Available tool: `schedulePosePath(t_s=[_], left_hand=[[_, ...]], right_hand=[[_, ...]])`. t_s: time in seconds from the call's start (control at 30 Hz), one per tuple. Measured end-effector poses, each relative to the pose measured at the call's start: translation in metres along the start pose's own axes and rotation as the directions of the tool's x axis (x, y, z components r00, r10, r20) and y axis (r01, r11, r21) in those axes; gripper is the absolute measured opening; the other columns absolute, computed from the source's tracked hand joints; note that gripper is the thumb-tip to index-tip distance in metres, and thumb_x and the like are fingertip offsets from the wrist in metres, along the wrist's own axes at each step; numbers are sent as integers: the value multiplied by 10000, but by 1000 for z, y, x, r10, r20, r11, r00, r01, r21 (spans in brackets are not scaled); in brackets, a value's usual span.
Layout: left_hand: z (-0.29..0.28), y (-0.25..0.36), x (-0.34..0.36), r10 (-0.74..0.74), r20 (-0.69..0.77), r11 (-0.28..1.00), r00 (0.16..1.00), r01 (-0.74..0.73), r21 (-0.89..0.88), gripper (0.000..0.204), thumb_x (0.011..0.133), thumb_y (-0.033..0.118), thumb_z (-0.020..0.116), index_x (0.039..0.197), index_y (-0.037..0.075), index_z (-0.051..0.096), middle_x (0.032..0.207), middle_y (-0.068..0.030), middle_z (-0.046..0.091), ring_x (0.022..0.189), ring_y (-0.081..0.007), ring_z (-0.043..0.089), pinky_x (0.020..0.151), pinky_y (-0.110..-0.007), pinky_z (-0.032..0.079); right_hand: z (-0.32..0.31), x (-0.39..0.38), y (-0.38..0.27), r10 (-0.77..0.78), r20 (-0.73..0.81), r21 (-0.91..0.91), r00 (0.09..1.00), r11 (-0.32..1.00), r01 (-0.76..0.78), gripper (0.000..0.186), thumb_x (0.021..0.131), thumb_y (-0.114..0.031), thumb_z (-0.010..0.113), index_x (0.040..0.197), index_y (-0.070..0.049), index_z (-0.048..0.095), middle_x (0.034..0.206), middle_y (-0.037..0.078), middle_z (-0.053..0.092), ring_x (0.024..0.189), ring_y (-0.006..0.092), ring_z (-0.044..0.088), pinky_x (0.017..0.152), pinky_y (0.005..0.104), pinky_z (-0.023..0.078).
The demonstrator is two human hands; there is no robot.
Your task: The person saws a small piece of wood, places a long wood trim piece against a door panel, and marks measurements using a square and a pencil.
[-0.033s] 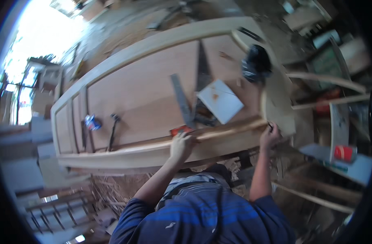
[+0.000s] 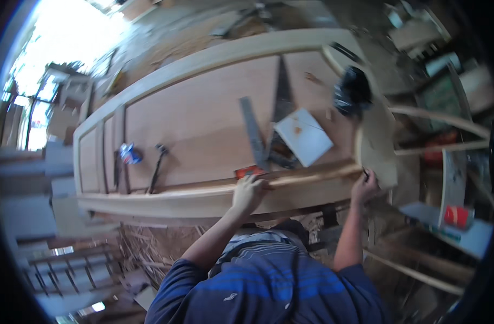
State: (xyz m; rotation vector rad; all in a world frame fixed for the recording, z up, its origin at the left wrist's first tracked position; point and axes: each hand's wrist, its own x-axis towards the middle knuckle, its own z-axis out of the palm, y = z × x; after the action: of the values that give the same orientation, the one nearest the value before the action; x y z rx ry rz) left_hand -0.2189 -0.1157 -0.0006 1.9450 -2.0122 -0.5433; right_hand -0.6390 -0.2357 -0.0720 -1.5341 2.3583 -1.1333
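A large wooden panel in a pale frame (image 2: 166,203), arched at its far side, lies before me. Along its near edge runs a brown moulding strip (image 2: 317,174). My left hand (image 2: 249,194) is closed on this strip near its middle, beside a small orange-red packet (image 2: 248,171). At the strip's right end, by the frame's corner, my right hand (image 2: 364,187) pinches a thin dark, pencil-like tool (image 2: 366,173). Blur hides the tool's exact kind.
On the panel lie a hammer (image 2: 157,167), a blue-and-white packet (image 2: 130,154), a grey metal strip (image 2: 252,129), a dark handsaw (image 2: 281,92), a white square piece (image 2: 304,137) and a black plastic bag (image 2: 353,90). A red box (image 2: 458,216) sits on the right.
The whole view has shifted, so the panel and its tools sit slightly farther right. Both hands keep nearly the same places and grips on the panel's near edge.
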Motion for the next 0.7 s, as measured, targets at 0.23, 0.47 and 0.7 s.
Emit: schedulePosePath(t_s=[0.23,0.47,0.7], left_hand=[[-52,-62,-89,-383,-595,904,707,420,-82,433,917,269,905,1271,93,728,1258,-180,699,1254,-409,626,1091,-542,507],[-82,-221,-163,-814,-581,424,-8,675,-603,648,951,360,905,1308,-90,606,1204,-250,704,1217,-407,671,1088,-485,533],[-88,-305,-202,-993,-122,114,-3,335,-935,623,954,260,873,1311,-130,543,1152,-224,726,926,-291,766,813,-397,652]], right_hand=[[-13,12,40,-28,122,42,992,999,23,292,1123,-244,638,1228,0,760,1142,216,809,1032,397,772,918,509,587],[-4,31,8,162,174,-173,971,976,-131,612,925,-568,856,1099,8,744,1027,181,806,968,383,772,905,512,577],[-24,19,5,199,191,-150,961,974,-171,486,908,-445,832,1020,22,757,1002,216,803,953,390,762,917,530,566]])
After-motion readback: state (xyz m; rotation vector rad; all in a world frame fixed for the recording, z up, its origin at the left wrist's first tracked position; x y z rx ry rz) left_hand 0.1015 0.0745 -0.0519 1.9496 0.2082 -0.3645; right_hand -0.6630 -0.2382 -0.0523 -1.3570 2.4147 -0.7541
